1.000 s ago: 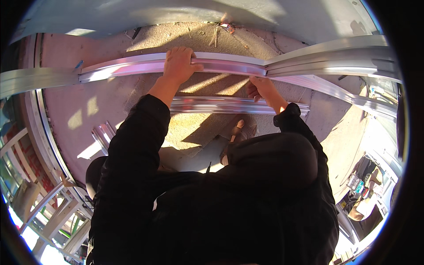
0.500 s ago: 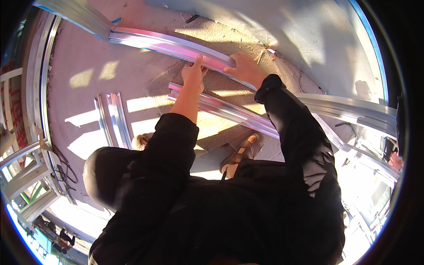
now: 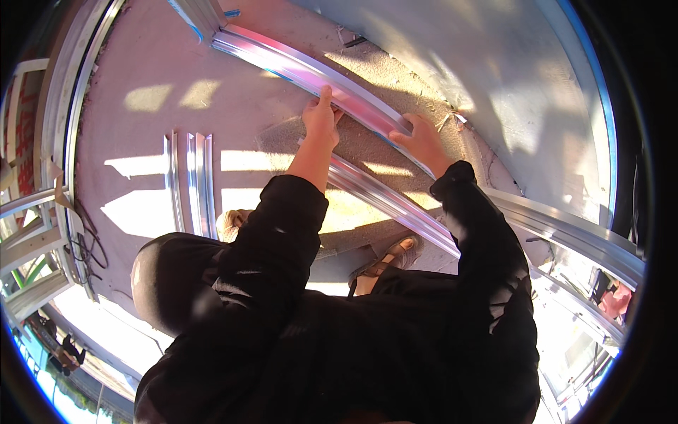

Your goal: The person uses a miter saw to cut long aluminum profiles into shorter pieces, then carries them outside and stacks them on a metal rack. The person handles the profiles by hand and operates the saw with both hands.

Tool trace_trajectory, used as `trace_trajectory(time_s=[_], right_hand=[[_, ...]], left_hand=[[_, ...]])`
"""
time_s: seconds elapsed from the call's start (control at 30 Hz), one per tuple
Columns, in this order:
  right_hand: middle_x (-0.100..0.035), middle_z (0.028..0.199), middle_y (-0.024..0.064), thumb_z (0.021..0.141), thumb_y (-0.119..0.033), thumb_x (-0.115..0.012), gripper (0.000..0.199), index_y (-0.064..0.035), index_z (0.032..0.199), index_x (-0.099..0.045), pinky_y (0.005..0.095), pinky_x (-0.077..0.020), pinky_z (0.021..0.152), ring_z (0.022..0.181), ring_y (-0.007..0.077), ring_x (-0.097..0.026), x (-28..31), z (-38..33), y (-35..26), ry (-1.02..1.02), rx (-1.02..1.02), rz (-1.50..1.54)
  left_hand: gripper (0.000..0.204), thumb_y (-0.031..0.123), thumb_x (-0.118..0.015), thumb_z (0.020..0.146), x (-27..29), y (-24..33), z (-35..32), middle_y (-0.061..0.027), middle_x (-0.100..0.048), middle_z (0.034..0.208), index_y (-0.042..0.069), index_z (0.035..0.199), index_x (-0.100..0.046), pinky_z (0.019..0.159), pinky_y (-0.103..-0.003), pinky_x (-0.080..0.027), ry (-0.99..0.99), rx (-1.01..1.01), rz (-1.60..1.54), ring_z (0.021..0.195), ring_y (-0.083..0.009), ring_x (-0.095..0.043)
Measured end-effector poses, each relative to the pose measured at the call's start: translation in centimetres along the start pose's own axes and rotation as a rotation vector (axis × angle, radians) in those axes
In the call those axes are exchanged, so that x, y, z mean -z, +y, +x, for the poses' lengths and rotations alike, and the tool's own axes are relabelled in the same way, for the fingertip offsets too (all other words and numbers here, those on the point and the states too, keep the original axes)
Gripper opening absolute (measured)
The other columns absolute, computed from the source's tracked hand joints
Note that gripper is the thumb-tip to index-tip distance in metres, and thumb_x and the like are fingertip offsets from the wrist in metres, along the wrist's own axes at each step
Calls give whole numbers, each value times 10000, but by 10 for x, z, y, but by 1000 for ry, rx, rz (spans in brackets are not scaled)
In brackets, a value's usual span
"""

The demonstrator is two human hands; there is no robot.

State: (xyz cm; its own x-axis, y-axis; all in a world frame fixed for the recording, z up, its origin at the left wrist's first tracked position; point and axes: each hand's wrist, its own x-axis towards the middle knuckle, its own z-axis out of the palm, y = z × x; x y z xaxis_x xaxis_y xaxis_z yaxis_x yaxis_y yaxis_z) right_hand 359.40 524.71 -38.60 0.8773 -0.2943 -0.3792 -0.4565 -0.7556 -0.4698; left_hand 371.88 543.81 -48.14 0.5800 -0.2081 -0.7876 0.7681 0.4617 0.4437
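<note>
A long silvery aluminium profile [image 3: 304, 67] slants from the far left down toward the right, with blue film along its edges and a pink sheen. Its far left end meets another aluminium profile [image 3: 200, 18] at a corner. My left hand [image 3: 321, 124] grips the near edge of the long profile, thumb lying on top and fingers curled beneath. Further right, my right hand [image 3: 424, 145] is closed around the same profile, with its thumb at the near edge. Some of the fingers on both hands are hidden.
Below the held piece lies another ribbed profile [image 3: 385, 194], partly behind my right sleeve. Two short profiles [image 3: 201, 180] rest on the floor at left. A large pale panel [image 3: 522, 92] is at far right. Cables [image 3: 88, 244] hang by the left frame.
The whole scene has turned clockwise in the picture, so the long profile slants more steeply. Both hands keep their hold and appear slightly further right.
</note>
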Motion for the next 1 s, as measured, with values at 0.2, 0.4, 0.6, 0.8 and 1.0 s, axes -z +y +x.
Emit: trace_trajectory(time_s=[0.2, 0.4, 0.6, 0.8, 1.0], right_hand=[[-653, 1084, 205, 808, -374, -791, 488, 1, 1100, -679, 460, -476, 915, 1061, 377, -617, 5, 4, -4, -66, -19, -47], [-665, 1044, 215, 746, -312, -804, 425, -29, 1052, -723, 468, -486, 888, 1014, 382, -640, 8, 25, -11, -221, -39, -128], [-681, 1023, 210, 747, -268, -806, 398, -38, 1064, -736, 416, -497, 861, 971, 324, -669, 21, 38, -33, -396, -65, -108], [-702, 1060, 187, 835, -355, -765, 382, -28, 1025, -707, 438, -503, 867, 1002, 357, -665, -33, 114, -101, -234, -36, 334], [-619, 1301, 258, 863, -502, -746, 682, 32, 1274, -643, 412, -435, 1078, 1260, 380, -567, -84, 150, -147, 89, 32, -37]], left_hand=[[365, 348, -703, 973, -1, 9, 4, -42, -651, 1001, 38, 1123, -580, 848, -373, -556, 55, -6, 94, 924, -182, -638], [361, 354, -726, 943, 19, 99, 66, -43, -601, 984, 49, 1087, -597, 665, -293, -478, 86, -182, -13, 804, -140, -583], [195, 296, -719, 950, 23, 104, 97, 82, -485, 710, 198, 841, -590, 634, -285, -369, 242, -139, 36, 639, -69, -410], [172, 303, -698, 966, 30, 111, 87, 59, -564, 769, 182, 879, -613, 679, -294, -426, 101, -118, 19, 692, -80, -491], [273, 338, -730, 927, 31, 107, 72, 23, -563, 743, 84, 992, -654, 560, -273, -414, 44, -113, 28, 608, -86, -479]])
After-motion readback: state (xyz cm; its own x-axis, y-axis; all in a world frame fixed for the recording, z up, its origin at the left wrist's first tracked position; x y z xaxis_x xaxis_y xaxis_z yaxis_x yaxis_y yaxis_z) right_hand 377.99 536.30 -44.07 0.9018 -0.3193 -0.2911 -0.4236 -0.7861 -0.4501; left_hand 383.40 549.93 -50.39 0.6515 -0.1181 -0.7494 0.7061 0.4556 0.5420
